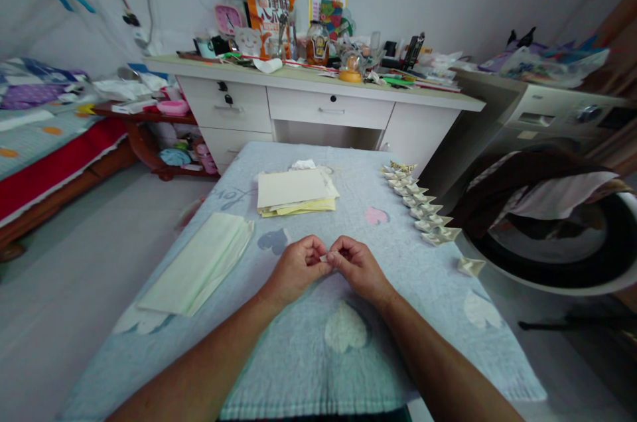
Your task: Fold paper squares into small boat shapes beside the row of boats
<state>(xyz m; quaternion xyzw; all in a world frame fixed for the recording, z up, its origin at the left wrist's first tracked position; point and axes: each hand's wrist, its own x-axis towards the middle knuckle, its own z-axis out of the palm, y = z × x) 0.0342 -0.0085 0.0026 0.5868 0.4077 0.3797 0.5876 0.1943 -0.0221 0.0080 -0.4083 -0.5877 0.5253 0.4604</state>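
My left hand and my right hand meet over the middle of the cloth-covered table. Between their pinched fingertips is a small piece of folded paper, mostly hidden by the fingers. Ahead of my left hand lies a stack of cream and yellow paper sheets. Pale green folded paper rests farther left. Along the right side stand several folded paper boats in a slanting row, with a single paper boat apart at the near end.
A white desk crowded with jars, a snack bag and small items stands behind the table. To the right is a washing machine with its door open and clothes hanging out. A bed is at the left.
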